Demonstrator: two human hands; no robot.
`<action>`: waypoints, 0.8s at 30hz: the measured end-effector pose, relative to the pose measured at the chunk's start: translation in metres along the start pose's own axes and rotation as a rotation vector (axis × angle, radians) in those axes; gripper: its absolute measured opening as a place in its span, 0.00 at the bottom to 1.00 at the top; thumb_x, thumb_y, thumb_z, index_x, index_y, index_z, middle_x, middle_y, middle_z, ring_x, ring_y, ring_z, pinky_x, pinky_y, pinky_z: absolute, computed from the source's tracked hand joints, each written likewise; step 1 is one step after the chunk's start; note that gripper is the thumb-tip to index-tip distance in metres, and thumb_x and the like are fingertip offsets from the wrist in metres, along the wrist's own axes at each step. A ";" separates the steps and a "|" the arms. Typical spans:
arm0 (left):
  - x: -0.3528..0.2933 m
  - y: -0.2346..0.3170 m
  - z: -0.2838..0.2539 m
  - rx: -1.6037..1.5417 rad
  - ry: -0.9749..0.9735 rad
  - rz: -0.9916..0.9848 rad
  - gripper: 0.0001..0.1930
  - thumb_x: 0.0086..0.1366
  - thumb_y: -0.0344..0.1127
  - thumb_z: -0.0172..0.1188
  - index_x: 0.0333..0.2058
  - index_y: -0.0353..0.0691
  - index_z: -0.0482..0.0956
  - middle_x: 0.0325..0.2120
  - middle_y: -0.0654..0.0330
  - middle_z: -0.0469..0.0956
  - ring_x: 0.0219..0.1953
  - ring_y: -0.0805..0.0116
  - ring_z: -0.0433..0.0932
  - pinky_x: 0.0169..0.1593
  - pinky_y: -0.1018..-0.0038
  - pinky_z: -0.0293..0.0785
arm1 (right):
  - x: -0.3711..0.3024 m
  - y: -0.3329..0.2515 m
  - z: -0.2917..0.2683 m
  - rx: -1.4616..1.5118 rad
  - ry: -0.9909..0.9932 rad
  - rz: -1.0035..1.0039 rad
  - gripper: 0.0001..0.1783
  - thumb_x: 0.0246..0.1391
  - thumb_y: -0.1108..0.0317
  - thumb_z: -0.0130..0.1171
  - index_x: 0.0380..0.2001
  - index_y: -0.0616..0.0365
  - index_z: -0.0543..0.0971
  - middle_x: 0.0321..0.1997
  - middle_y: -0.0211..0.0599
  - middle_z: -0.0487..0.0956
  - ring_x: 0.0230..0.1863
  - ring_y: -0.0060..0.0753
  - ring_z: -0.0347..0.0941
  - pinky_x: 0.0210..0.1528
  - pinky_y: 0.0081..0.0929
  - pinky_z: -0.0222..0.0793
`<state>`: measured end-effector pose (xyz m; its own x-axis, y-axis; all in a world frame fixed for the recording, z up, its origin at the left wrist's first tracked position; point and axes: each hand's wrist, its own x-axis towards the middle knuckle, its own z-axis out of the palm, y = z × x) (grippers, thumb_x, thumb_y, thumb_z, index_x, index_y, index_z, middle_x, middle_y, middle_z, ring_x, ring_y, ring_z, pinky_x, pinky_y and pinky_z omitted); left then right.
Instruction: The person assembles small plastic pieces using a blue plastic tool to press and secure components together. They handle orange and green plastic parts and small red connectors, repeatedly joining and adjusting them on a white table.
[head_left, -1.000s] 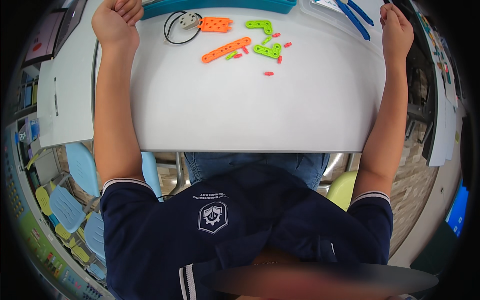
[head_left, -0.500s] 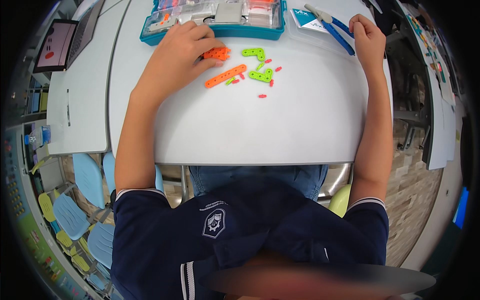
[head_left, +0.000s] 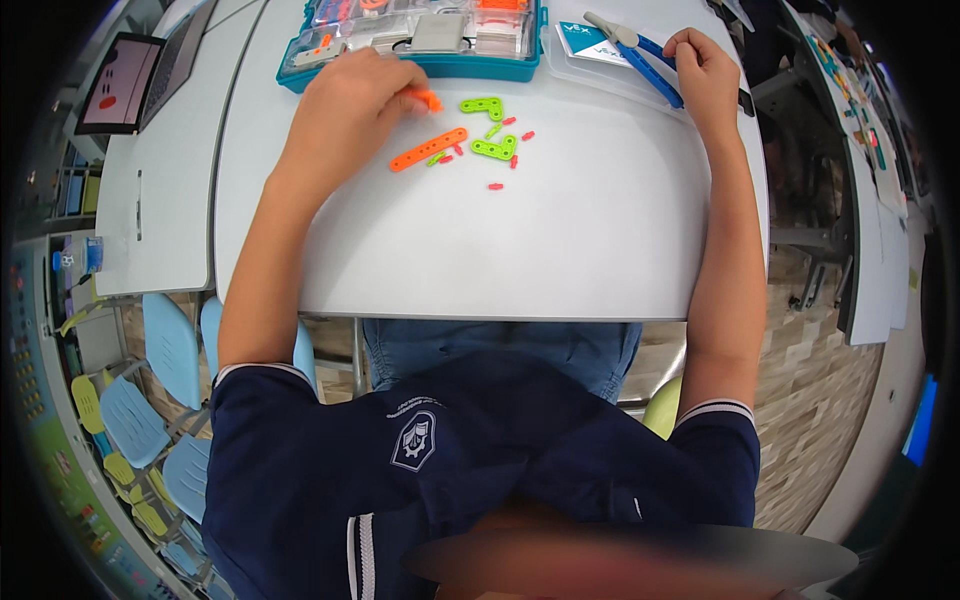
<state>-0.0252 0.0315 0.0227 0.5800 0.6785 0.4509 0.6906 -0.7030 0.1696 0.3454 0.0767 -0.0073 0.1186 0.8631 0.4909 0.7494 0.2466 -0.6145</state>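
The left hand (head_left: 358, 98) holds an orange piece (head_left: 431, 100), partly hidden, before the teal box (head_left: 505, 68) on the table (head_left: 490, 250). The right hand (head_left: 708, 82) curls beside blue pliers (head_left: 655, 79) (grip cannot be confirmed).

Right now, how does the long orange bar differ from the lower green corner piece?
The orange bar is straight, while the lower green corner piece bends. The bar is longer than the corner piece. The bar is orange, the corner piece lime green. Both have holes and lie on the white table.
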 end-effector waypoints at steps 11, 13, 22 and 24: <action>0.100 -0.011 0.010 -0.019 0.206 0.125 0.06 0.60 0.31 0.61 0.32 0.36 0.85 0.29 0.53 0.83 0.34 0.58 0.80 0.42 0.66 0.74 | 0.000 0.001 0.002 0.018 -0.013 0.075 0.13 0.52 0.68 0.47 0.29 0.59 0.82 0.20 0.33 0.74 0.21 0.23 0.65 0.26 0.26 0.62; 0.114 -0.016 0.024 -0.008 0.215 0.175 0.05 0.57 0.30 0.61 0.29 0.38 0.85 0.30 0.52 0.83 0.35 0.54 0.80 0.43 0.62 0.74 | 0.000 0.000 0.002 0.016 -0.019 0.071 0.13 0.53 0.68 0.47 0.29 0.59 0.82 0.20 0.33 0.74 0.21 0.23 0.65 0.27 0.26 0.62; 0.120 -0.033 0.053 0.395 0.042 0.182 0.06 0.55 0.33 0.60 0.29 0.43 0.86 0.27 0.56 0.82 0.36 0.58 0.81 0.42 0.62 0.75 | 0.000 0.000 0.003 0.000 -0.045 0.088 0.13 0.53 0.68 0.48 0.29 0.59 0.82 0.19 0.33 0.73 0.21 0.24 0.65 0.26 0.26 0.62; 0.118 -0.029 0.054 0.354 0.071 0.213 0.06 0.55 0.32 0.59 0.28 0.43 0.85 0.27 0.56 0.82 0.37 0.57 0.80 0.42 0.62 0.75 | 0.000 -0.001 0.004 -0.011 -0.051 0.080 0.13 0.53 0.68 0.48 0.29 0.59 0.82 0.19 0.33 0.73 0.21 0.24 0.65 0.27 0.27 0.62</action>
<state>0.0468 0.1434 0.0234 0.7033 0.5008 0.5046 0.6714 -0.7012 -0.2399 0.3423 0.0781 -0.0091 0.1452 0.9010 0.4088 0.7457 0.1719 -0.6437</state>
